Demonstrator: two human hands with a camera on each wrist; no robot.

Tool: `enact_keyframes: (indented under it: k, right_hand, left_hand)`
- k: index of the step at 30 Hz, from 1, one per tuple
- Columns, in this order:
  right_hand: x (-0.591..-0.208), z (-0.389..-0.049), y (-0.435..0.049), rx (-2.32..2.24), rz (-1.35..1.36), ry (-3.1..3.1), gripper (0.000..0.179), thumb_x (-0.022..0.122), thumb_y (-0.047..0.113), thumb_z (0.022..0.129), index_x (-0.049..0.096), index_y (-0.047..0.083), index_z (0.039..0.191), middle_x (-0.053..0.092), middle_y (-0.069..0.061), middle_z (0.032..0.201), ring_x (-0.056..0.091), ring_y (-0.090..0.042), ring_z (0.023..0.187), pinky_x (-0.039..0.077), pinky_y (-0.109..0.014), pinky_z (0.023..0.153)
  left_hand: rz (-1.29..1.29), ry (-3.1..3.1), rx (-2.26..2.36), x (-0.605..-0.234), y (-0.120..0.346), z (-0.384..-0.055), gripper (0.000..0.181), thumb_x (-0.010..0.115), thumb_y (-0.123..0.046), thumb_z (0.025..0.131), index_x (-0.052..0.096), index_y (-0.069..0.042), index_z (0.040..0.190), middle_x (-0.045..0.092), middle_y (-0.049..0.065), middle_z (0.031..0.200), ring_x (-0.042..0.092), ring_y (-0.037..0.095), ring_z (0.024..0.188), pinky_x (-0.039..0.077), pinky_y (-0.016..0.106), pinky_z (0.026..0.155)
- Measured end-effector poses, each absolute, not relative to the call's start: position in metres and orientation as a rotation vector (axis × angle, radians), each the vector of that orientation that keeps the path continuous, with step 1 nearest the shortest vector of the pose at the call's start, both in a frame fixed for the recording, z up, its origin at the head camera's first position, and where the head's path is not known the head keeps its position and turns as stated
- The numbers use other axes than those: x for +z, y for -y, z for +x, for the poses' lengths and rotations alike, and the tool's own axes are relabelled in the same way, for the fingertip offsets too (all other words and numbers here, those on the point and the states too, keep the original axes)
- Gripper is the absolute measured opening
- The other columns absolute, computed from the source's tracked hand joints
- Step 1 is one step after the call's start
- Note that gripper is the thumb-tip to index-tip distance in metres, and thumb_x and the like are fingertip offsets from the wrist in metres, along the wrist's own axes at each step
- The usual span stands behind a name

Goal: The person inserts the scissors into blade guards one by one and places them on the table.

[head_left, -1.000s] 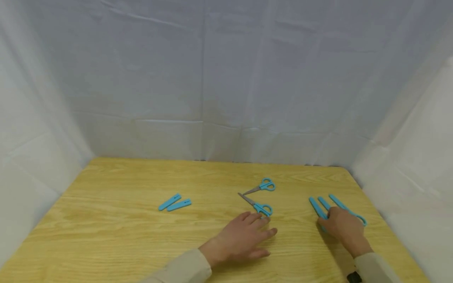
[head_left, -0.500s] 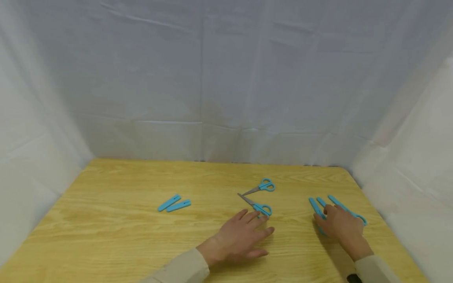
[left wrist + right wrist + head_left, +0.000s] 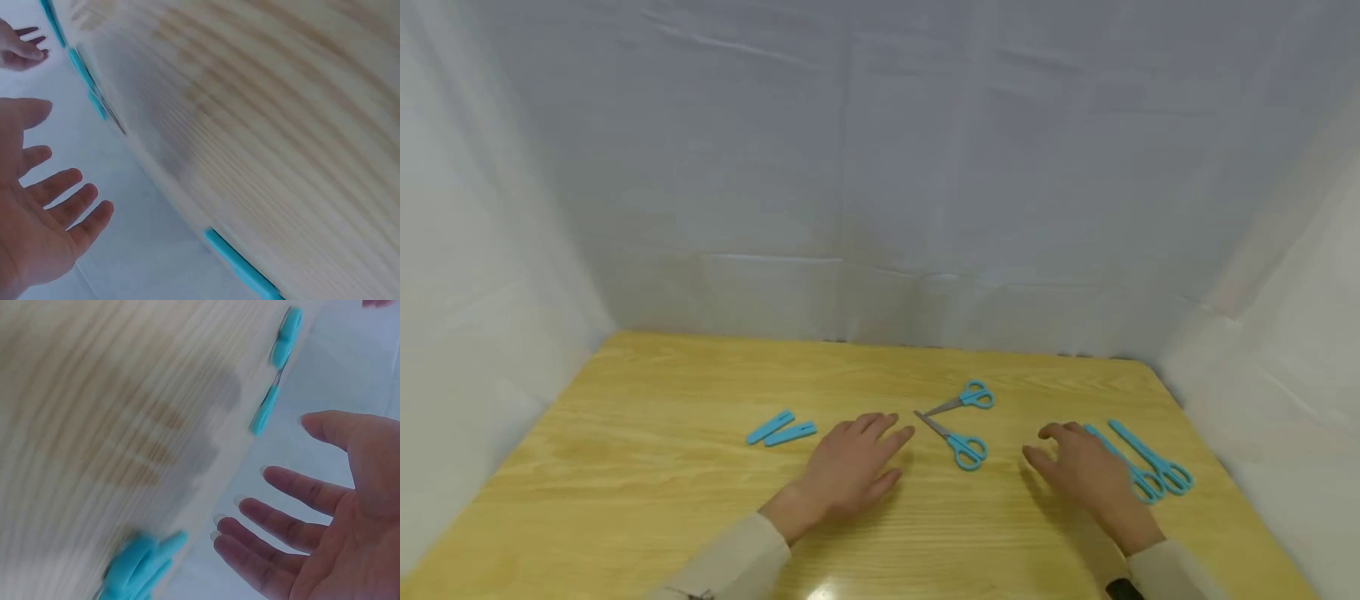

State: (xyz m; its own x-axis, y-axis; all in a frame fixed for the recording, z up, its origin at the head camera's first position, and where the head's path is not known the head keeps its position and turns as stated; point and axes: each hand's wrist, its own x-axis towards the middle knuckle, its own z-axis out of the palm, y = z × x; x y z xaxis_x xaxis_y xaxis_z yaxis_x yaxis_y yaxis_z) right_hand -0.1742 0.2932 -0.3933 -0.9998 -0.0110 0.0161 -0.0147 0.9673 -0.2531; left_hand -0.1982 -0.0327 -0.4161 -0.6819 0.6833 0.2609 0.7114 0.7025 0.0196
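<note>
My left hand hovers over the table with its fingers spread, between two blue blade covers and two pairs of scissors. These scissors have bare metal blades and blue handles; one pair lies nearer me, the other behind it, their tips close together. My right hand is raised at the right, fingers loosely extended and holding nothing, as the right wrist view also shows. Just right of it lie covered blue scissors, side by side. The hand partly hides this group, so I cannot tell how many are there.
The wood-grain table ends at a pale sheet hanging behind it. Similar white sheets close off both sides.
My right hand has lifted off the covered scissors and moved left. My left hand has drawn away to the left from the nearer bare scissors. The head view has shifted slightly.
</note>
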Motion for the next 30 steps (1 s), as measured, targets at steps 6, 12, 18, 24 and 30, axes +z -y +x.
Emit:
enact_keyframes:
  k: [6,12,18,24,30]
  right_hand:
    - [-0.397,-0.179,-0.272,0.43,0.101,3.095,0.051,0.057,0.05,0.091,0.062,0.009,0.121,0.055,-0.019,0.124,0.059,-0.038,0.096,0.05,-0.047,0.058]
    - [-0.406,-0.185,-0.256,0.479,0.14,3.106,0.048,0.06,0.048,0.091,0.061,0.012,0.123,0.054,-0.014,0.126,0.056,-0.037,0.103,0.051,-0.049,0.063]
    - [-0.411,-0.192,-0.241,0.419,0.182,3.118,0.047,0.066,0.044,0.087,0.062,0.011,0.121,0.056,-0.015,0.123,0.055,-0.038,0.103,0.051,-0.049,0.062]
    - [-0.415,-0.194,-0.234,0.37,0.164,3.114,0.044,0.065,0.042,0.087,0.062,0.012,0.119,0.055,-0.013,0.119,0.054,-0.037,0.098,0.05,-0.047,0.059]
    - [-0.418,-0.197,-0.232,0.367,0.145,3.111,0.045,0.064,0.041,0.086,0.062,0.012,0.12,0.053,-0.011,0.114,0.051,-0.031,0.09,0.046,-0.042,0.054]
  left_hand:
    - [-0.973,2.669,-0.328,-0.419,0.058,-0.206,0.051,0.066,-0.027,0.09,0.05,-0.014,0.137,0.051,0.009,0.133,0.05,0.028,0.119,0.048,0.047,0.087]
    - [-0.836,2.668,-0.34,-0.423,0.075,-0.21,0.051,0.073,-0.017,0.085,0.054,-0.008,0.131,0.057,0.011,0.123,0.056,0.03,0.108,0.051,0.041,0.082]
    - [-0.705,2.747,-0.317,-0.424,0.088,-0.209,0.048,0.073,-0.01,0.082,0.056,-0.001,0.126,0.057,0.012,0.117,0.055,0.031,0.104,0.051,0.041,0.081]
    - [-0.614,2.796,-0.321,-0.427,0.098,-0.208,0.04,0.069,-0.008,0.083,0.058,0.004,0.12,0.058,0.014,0.11,0.055,0.031,0.1,0.052,0.041,0.078]
    - [-0.588,2.804,-0.294,-0.428,0.106,-0.21,0.032,0.069,-0.008,0.083,0.06,0.003,0.111,0.058,0.014,0.103,0.056,0.031,0.094,0.052,0.042,0.072]
